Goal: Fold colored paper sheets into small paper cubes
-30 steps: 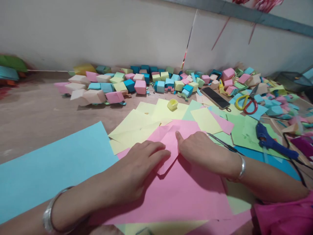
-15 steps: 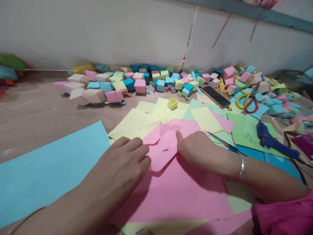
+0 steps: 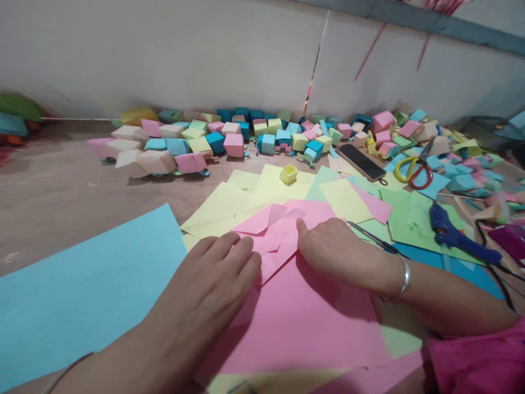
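Observation:
A folded piece of pink paper (image 3: pixel 283 232) with a small pointed flap lies over a larger flat pink sheet (image 3: pixel 303 328). At its left corner my left hand (image 3: pixel 223 268) is closed, the fingers bent together over the paper and partly hiding it. My right hand (image 3: pixel 332 243) is closed at the folded paper's right edge, thumb stretched along the top and the other fingers tucked underneath, out of sight. Left of my hands is a light blue sheet (image 3: pixel 90 290). Beyond the folded piece, a small yellow folded paper ring (image 3: pixel 289 174) stands on yellow sheets (image 3: pixel 221 210).
Rows of coloured paper boxes (image 3: pixel 235 144) line the wall. Toward the right are a phone (image 3: pixel 361 162), scissors with yellow and red handles (image 3: pixel 414 169), a blue glue gun (image 3: pixel 459 235) with its cord, and dark-handled scissors (image 3: pixel 377 239) near my right wrist.
My left hand has slid slightly right and up along the folded pink paper's left side, covering its lower left corner more. My right hand has stayed nearly still.

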`<state>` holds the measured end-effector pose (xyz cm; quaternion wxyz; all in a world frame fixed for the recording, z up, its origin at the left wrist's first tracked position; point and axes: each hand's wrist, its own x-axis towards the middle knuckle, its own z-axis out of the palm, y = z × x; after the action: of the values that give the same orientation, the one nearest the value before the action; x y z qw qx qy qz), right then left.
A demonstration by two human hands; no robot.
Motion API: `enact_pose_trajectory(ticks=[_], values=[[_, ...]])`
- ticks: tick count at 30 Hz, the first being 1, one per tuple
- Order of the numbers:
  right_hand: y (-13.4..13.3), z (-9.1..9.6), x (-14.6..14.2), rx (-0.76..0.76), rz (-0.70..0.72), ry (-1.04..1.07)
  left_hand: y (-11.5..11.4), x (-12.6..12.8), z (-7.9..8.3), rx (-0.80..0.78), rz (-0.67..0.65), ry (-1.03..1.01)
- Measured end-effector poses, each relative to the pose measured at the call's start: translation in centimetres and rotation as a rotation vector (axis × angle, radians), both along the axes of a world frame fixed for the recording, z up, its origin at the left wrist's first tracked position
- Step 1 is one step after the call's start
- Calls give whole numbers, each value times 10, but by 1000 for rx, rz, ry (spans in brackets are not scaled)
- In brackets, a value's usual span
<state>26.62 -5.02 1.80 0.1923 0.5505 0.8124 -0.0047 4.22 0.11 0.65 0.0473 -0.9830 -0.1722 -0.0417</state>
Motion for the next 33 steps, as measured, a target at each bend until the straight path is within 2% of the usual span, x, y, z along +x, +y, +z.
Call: enact_pose_trajectory(ticks=[4, 10, 18, 21, 24, 26, 29, 31, 33], values=[[3, 6, 3, -5, 4, -7, 4, 9, 1, 189, -110, 29], [4, 1, 12, 51, 50, -10, 11, 1, -4, 234, -6, 55], [4, 6, 4, 24, -9, 4, 8, -6, 2, 43, 72, 262], [3, 6, 4, 32, -13, 4, -5, -10, 1, -5, 129, 82], [2, 6, 3, 23, 4, -1, -16, -5, -3, -113, 109, -138], [2, 6, 1, 3, 0, -9, -17, 3, -5, -156, 90, -142], [2, 7, 0, 14, -74, -19, -11, 12, -8, -230, 135, -42], [3, 7, 1, 88, -74, 19, -6, 14, -10, -280, 154, -22], [4, 6, 2, 184, 6, 113, -3, 13, -12, -302, 149, -59]])
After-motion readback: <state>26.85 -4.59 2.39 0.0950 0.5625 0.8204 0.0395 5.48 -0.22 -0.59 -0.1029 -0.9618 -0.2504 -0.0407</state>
